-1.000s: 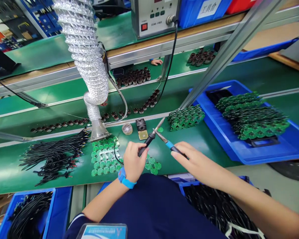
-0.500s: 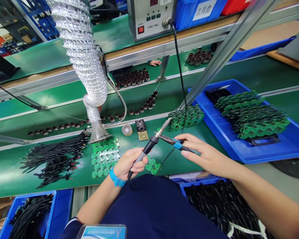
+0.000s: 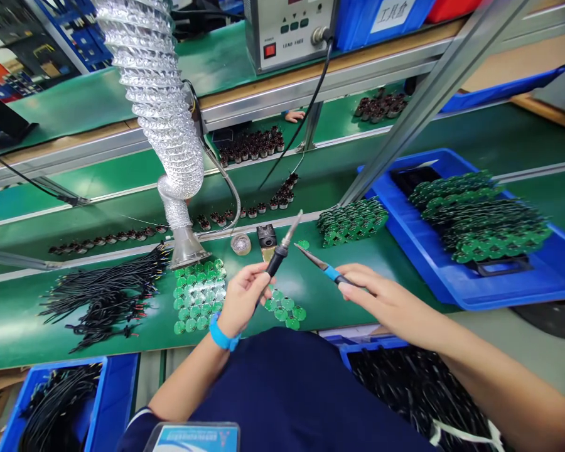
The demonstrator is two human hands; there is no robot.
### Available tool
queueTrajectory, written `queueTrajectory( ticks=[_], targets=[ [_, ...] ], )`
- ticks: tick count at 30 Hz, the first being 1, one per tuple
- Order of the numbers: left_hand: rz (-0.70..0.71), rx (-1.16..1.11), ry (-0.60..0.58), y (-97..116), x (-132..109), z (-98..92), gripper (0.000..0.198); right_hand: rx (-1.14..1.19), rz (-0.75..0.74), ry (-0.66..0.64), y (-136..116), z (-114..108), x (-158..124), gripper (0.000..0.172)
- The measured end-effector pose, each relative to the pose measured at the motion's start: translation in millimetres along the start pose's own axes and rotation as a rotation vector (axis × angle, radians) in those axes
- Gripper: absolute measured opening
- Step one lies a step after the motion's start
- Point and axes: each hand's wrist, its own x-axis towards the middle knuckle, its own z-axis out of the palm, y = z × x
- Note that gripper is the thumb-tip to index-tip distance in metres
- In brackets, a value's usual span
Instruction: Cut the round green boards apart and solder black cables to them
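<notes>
My left hand is wrapped round the dark handle of a soldering iron, its metal tip pointing up and away. In my right hand are long-nose pliers with blue and black handles; their jaws point left toward the iron and stay apart from it. Below the iron lies a small cluster of round green circuit boards. Left of my left hand, more round boards form a grid on the green bench. Beyond the iron sit a tip-cleaner pot and a small black stand, partly covered.
A silver fume duct hangs over the bench. Black cables lie at left. Stacked green panels stand near a blue tray at right. The soldering station is on the shelf; another person's hand shows behind.
The pliers have come away from the iron's metal collar. My left hand has moved the iron slightly left and up, and its cord now swings left.
</notes>
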Motion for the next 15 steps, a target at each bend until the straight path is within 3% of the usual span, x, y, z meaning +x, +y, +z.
queueTrajectory(
  ticks=[4, 11, 13, 15],
  targets=[
    [-0.267, -0.334, -0.269, 14, -1, -8.6, 0.042, -0.016, -0.071, 0.029, 15, -5, 4, 0.036],
    [-0.508, -0.511, -0.513, 16, -4, -12.7, 0.028, -0.08, -0.192, 0.001, 11, -12, 6, 0.034],
    [-0.475, -0.397, -0.492, 13, -6, -10.7, 0.03, -0.105, -0.207, 0.001, 8, -12, 4, 0.033],
    [-0.248, -0.143, -0.28, 7, -9, -5.9, 0.03, -0.129, -0.169, 0.019, 3, -8, 3, 0.033]
  ],
)
